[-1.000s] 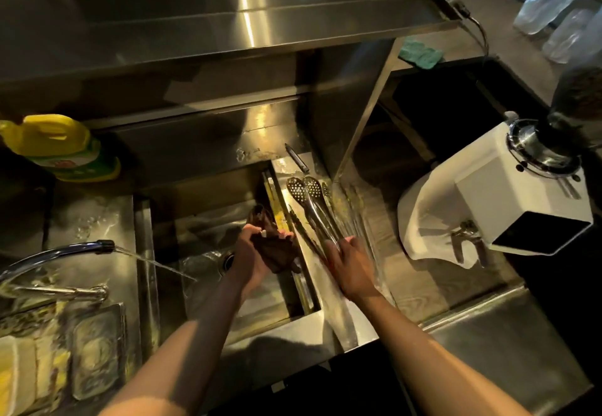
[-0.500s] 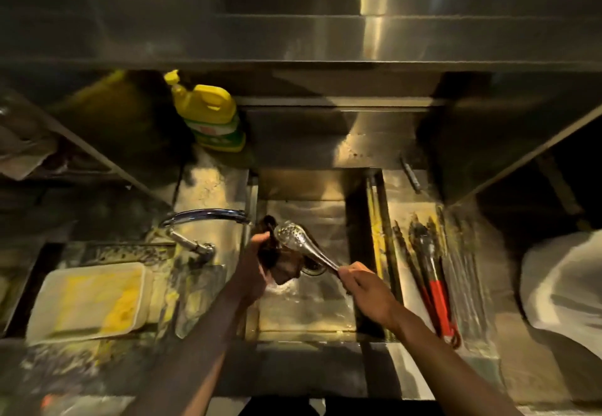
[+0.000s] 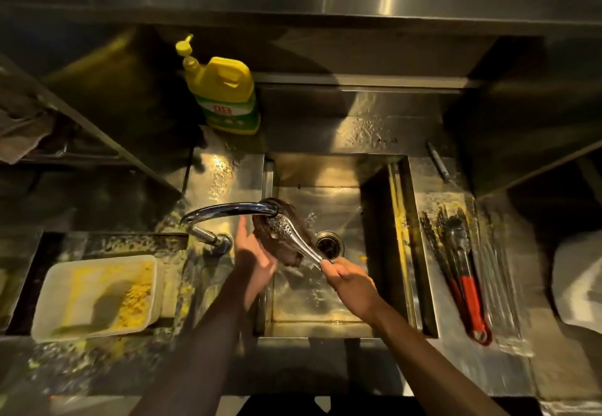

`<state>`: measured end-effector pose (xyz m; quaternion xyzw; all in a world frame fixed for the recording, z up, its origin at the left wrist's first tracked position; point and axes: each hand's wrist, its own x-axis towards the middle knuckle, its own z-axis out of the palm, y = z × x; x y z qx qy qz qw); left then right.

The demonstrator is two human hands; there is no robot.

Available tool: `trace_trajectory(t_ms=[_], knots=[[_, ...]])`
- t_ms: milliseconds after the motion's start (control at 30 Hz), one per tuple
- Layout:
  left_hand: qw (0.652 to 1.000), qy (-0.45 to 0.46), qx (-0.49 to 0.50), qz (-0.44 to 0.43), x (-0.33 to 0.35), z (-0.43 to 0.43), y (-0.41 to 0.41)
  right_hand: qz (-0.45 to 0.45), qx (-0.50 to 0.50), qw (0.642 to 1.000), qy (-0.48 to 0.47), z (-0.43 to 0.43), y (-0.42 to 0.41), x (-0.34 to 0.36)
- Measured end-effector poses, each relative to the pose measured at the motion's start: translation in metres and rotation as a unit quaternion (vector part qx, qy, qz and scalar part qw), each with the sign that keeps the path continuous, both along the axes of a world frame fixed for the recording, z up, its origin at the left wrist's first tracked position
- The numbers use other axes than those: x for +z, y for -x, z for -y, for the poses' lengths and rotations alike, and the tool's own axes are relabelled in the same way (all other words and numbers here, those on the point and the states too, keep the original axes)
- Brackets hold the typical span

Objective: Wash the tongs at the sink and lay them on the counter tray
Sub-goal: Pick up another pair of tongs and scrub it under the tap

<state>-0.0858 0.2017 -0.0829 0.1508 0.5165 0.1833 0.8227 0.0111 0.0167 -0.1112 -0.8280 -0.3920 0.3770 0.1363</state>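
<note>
The perforated steel tongs [image 3: 291,236] are held over the sink [image 3: 325,200], head just under the faucet [image 3: 228,212] spout. Their long axis runs diagonally, spoon end up-left toward the spout and handle end down-right. The right hand [image 3: 350,280] grasps the handle end with curled fingers. The left hand [image 3: 257,254] cups a dark scrubbing cloth [image 3: 277,246] against the underside of the head; the cloth hides part of the tongs and the fingers behind it, so how tightly it grips is hard to make out. The drain [image 3: 329,244] sits just beyond the tongs. To the right, on the bench, a tray [image 3: 501,327] carries red-handled tongs [image 3: 469,288] and other dark utensils too dim to tell apart. A yellow detergent bottle [image 3: 224,93] stands behind the sink at left. A white container [image 3: 94,295] with yellow residue lies left of the faucet.
</note>
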Motion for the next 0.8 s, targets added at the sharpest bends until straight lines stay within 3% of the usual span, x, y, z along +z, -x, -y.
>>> trace_trajectory(t_ms=[67,133,200,267,367,467,567,633,700,733,800], knots=[[0.997,0.031,0.000,0.070,-0.003,0.006,0.005,-0.016,-0.027,0.999,-0.014,-0.003,0.011,-0.007],[0.997,0.015,-0.041,0.070,0.000,0.008,0.006,-0.024,-0.062,0.998,-0.010,-0.005,0.015,-0.006],[0.998,-0.005,-0.063,-0.001,-0.002,0.010,0.000,-0.050,-0.092,0.994,-0.011,-0.006,0.016,0.000],[0.995,-0.020,-0.014,-0.098,-0.011,0.011,-0.007,-0.072,-0.114,0.991,-0.021,-0.006,0.024,0.007],[0.985,-0.032,0.050,-0.163,-0.022,0.014,-0.022,-0.007,-0.087,0.996,-0.012,-0.010,0.040,0.005],[0.993,-0.060,-0.040,-0.093,-0.020,0.011,-0.019,0.032,-0.086,0.996,-0.021,-0.002,0.043,-0.001],[0.980,-0.107,-0.162,-0.044,-0.021,-0.002,0.002,0.011,-0.065,0.997,-0.032,0.017,0.018,0.011],[0.985,-0.090,-0.146,-0.023,-0.020,0.002,0.007,0.025,-0.023,0.999,-0.023,0.022,0.003,0.020],[0.998,-0.033,-0.057,-0.006,-0.026,0.016,0.002,0.019,-0.009,1.000,-0.016,0.016,-0.002,0.024],[0.998,-0.032,-0.042,-0.037,-0.026,0.023,-0.004,0.008,-0.012,1.000,-0.016,0.013,0.000,0.023],[0.975,-0.114,-0.073,-0.175,-0.026,0.025,-0.014,-0.006,-0.027,0.999,-0.020,0.010,0.006,0.020]])
